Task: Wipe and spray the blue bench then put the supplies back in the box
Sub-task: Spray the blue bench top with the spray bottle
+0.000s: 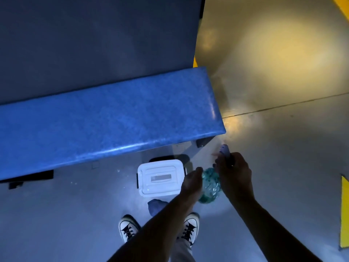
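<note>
At lower centre, my right hand (pixel 233 172) grips the neck of the teal spray bottle (pixel 210 184), its long axis upright, my left hand (pixel 191 183) curled against its side, the closed white box (pixel 160 177) immediately left, below the blue bench (pixel 105 120).

Light: dim overall, with a warm yellow glow on the floor (pixel 273 50) at upper right.
Glare: pale streak along the bench (pixel 105 118) front edge.
Sharpness: soft, slightly blurred.
</note>
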`<state>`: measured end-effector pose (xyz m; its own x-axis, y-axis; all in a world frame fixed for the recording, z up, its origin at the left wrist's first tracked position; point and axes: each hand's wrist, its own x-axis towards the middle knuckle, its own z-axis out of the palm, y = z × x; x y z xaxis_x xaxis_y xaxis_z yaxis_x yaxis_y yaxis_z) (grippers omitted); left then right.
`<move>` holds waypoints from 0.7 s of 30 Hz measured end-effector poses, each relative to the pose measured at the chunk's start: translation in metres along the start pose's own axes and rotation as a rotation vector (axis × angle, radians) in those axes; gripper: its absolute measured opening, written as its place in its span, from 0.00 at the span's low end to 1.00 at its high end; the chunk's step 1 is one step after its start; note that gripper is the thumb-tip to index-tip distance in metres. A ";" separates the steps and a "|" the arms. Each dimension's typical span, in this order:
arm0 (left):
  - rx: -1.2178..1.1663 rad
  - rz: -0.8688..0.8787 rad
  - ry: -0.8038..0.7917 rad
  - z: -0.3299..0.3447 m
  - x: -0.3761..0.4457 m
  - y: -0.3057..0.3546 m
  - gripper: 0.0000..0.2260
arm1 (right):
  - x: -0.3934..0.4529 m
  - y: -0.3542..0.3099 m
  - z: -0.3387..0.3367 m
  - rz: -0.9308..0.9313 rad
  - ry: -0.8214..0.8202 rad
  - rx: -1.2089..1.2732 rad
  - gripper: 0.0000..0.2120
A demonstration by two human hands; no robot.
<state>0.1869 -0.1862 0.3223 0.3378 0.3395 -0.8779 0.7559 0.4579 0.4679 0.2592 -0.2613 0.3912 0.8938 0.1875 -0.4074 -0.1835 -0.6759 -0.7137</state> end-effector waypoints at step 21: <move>0.158 0.007 0.123 -0.091 0.187 -0.243 0.02 | 0.109 0.296 0.184 0.137 -0.213 -0.539 0.10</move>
<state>0.0154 -0.1595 0.0538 0.2796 0.4441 -0.8513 0.8359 0.3235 0.4433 0.2275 -0.3098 0.0304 0.7646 0.1739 -0.6205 -0.0083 -0.9602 -0.2793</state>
